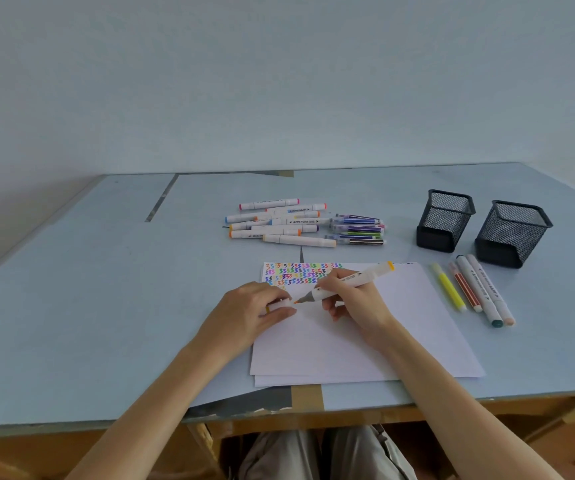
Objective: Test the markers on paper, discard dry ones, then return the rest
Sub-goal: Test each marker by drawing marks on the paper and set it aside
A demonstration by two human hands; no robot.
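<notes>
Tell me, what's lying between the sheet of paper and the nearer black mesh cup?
In the head view, four markers lie side by side on the table between the paper and the nearer mesh cup: one yellow, one striped reddish, two white-barrelled.

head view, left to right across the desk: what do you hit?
Left hand holding a cap → right hand gripping the uncapped orange marker over the paper → yellow highlighter → two white markers → right mesh cup.
</notes>
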